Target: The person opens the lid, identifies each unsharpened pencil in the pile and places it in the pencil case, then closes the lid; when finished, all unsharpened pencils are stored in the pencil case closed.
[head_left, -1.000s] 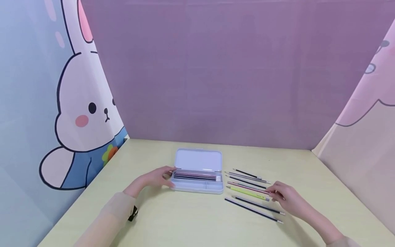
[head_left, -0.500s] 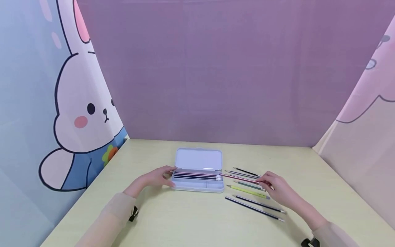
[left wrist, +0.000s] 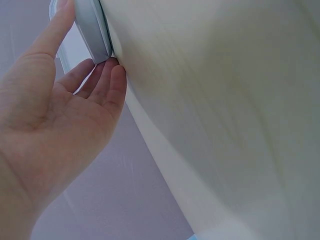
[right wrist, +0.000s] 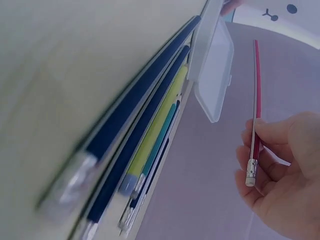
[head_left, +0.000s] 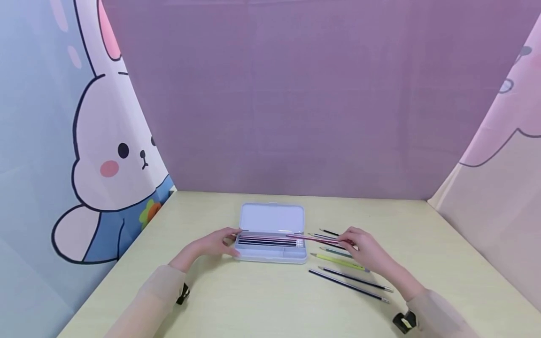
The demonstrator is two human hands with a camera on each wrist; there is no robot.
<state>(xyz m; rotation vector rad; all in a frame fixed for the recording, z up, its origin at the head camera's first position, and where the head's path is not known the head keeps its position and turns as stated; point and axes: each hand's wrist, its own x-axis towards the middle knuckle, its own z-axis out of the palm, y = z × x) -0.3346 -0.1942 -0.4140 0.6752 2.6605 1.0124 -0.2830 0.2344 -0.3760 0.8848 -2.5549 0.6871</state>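
Note:
A white pencil case [head_left: 258,254] lies open on the table, its lid [head_left: 272,217] tilted back. Several dark striped pencils [head_left: 267,241] with white eraser ends fill its rear compartment. My left hand [head_left: 213,244] holds the case's left end, thumb at the front corner and fingers behind; the left wrist view shows the fingertips against its edge. Between thumb and fingers, my right hand [head_left: 365,249] pinches a red-and-white striped pencil [right wrist: 257,85] near its silver ferrule and white eraser. Held above the table, that pencil points left, its far end over the case's right side.
Right of the case lie a yellow-green pencil [head_left: 338,261], a teal pencil [right wrist: 159,137] and several dark pencils [head_left: 348,285], roughly side by side. A purple backdrop [head_left: 296,98] rises behind the table, with printed cloths on both sides.
My right hand has lifted the red striped pencil from the row and carried it left, so its far end now overlaps the case. My left hand stays at the case.

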